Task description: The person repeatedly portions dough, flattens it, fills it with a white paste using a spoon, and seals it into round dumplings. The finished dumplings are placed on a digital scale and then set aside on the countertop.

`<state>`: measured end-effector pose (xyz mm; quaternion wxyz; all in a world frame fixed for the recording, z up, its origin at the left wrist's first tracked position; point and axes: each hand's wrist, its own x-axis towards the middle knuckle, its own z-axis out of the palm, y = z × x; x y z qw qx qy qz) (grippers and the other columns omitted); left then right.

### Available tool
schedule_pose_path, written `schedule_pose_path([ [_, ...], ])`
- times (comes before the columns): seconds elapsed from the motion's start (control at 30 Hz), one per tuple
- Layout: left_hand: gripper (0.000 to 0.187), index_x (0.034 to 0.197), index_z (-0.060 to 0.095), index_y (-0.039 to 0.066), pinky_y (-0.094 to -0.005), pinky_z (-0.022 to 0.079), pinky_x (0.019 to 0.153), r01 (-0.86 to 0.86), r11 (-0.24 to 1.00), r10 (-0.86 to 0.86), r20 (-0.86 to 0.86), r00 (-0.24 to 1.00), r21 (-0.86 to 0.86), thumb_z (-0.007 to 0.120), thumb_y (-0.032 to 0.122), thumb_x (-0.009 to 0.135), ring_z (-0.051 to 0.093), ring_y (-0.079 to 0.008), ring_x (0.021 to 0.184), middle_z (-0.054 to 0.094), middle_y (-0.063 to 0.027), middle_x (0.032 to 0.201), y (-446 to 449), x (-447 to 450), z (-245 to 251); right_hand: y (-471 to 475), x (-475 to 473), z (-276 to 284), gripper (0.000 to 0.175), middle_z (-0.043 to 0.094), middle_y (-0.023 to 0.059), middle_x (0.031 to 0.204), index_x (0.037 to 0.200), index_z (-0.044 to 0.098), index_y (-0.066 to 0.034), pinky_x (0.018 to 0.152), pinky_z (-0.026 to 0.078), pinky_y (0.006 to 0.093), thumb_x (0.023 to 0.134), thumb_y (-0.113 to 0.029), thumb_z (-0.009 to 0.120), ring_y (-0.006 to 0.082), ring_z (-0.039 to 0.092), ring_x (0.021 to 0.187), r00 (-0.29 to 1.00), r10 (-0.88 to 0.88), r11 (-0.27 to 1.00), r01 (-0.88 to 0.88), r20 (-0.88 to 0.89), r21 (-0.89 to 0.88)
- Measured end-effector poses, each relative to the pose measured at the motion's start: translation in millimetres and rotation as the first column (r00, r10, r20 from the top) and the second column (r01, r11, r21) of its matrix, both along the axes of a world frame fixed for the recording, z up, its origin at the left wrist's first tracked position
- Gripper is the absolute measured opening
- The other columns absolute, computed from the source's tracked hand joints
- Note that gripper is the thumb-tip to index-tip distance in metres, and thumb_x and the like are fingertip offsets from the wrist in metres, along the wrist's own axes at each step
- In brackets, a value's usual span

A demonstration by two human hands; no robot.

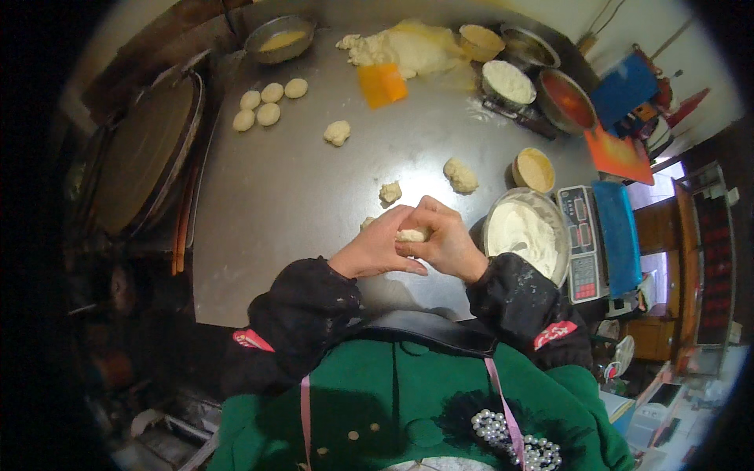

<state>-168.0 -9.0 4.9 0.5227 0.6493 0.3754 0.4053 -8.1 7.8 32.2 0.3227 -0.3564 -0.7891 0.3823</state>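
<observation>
Both hands meet over the near part of a metal worktop [265, 235]. A piece of dough [412, 235] shows between my left hand [374, 241] and my right hand [445, 238], gripped by both and partly hidden by the fingers. Just beyond the knuckles sits a small dough lump [390, 192]. Another lump's edge [367, 223] peeks out behind my left hand. To the far right of it rests a longer dough piece [460, 175], and a rough lump [337, 133] lies farther off. Several smooth dough balls [268, 114] are grouped at the back left.
At right stand a large bowl of flour [524, 232], a digital scale [580, 235] and a small bowl [533, 170]. A big dough mass [406, 50] under plastic and an orange scraper [382, 85] lie at the back. A round griddle [147, 159] borders the left side.
</observation>
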Motion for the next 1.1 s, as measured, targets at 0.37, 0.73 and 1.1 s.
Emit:
schedule_pose_path([
  [0.37, 0.024, 0.083, 0.059, 0.004, -0.0359, 0.046, 0.068, 0.105, 0.995, -0.089, -0.504, 0.859, 0.003, 0.068, 0.019, 0.066, 0.059, -0.0317, 0.079, 0.061, -0.0151, 0.083, -9.0, 5.7, -50.3, -10.7, 8.5, -21.1, 0.019, 0.048, 0.0131, 0.08, 0.081, 0.051, -0.0019, 0.063, 0.044, 0.0381, 0.066, -0.001, 0.063, 0.0318, 0.054, 0.072, 0.949, 0.287, 0.957, -0.291, 0.127, 0.013],
  [0.73, 0.018, 0.091, 0.061, 0.003, -0.0356, 0.046, 0.071, 0.408, 0.9, -0.28, -0.514, 0.81, 0.153, 0.054, 0.015, 0.081, 0.06, -0.0307, 0.078, 0.062, -0.0156, 0.085, 12.0, -45.7, -17.6, 24.4, 25.5, -12.5, 0.011, 0.057, 0.0088, 0.08, 0.082, 0.058, 0.0003, 0.062, 0.048, 0.0298, 0.075, -0.003, 0.066, 0.0184, 0.059, 0.073, 0.895, 0.422, 0.857, -0.342, 0.145, -0.385],
  [1.1, 0.032, 0.117, 0.055, 0.0, -0.0334, 0.036, 0.098, -0.067, 0.866, 0.121, -0.079, 0.989, 0.496, 0.044, 0.009, 0.088, 0.051, -0.027, 0.113, 0.057, -0.0132, 0.117, 35.5, -33.1, 42.0, 37.2, 3.3, -10.3, 0.079, 0.039, 0.0183, 0.129, 0.137, 0.028, -0.0069, 0.095, 0.038, 0.0351, 0.07, -0.007, 0.07, 0.0304, 0.044, 0.115, 0.986, 0.144, 0.985, -0.152, -0.088, -0.088],
])
